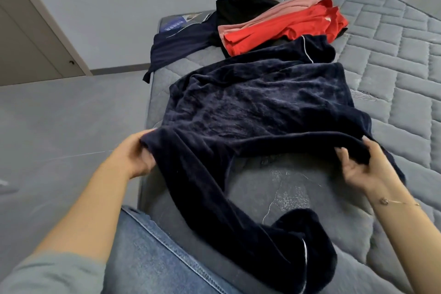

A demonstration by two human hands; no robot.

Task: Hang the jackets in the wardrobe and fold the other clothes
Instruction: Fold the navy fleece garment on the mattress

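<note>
Navy velour garment [257,112] spread on the mattress [393,59]; left hand [133,157] and right hand [362,169] each pinch its near edge. Soft, limp, probably moderately heavy: 2 spaced edge grips suit it.

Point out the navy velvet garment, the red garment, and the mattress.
navy velvet garment [257,107]: head view, flat middle panel.
red garment [281,26]: head view, middle of the folded cloth.
mattress [393,67]: head view, bare quilted top at right.
</note>
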